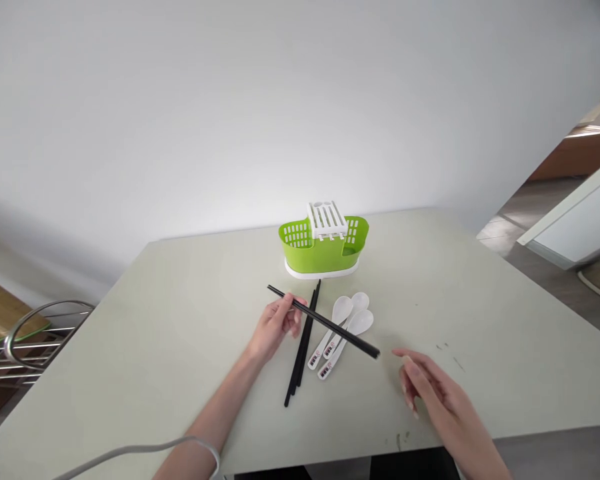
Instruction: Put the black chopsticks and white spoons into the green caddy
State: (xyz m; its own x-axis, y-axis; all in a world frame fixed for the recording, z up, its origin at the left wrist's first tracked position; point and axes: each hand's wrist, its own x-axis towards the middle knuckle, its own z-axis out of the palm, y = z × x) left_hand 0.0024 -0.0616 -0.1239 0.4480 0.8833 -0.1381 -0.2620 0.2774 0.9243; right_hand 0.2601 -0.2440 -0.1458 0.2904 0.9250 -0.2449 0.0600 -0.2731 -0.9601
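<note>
Pinched in my left hand (276, 323) is a pair of black chopsticks (336, 328), slanting down to the right above the table. More black chopsticks (301, 353) lie in a loose bundle beneath them. Three white spoons (341, 310) with printed handles rest beside that bundle, partly crossed by the held pair. My right hand (430, 387) is just right of the chopsticks' thick ends, apart from them, with its fingers loosely curled and nothing between them. Behind all this stands a green cutlery basket (303, 259) with a white slotted top (327, 219) and a white base.
The pale table (190, 300) backs onto a white wall (230, 120). A metal rack (35, 347) stands beyond the left edge. A grey cable (145, 449) crosses my left forearm. On the right, a white panel (580, 207) stands on the floor.
</note>
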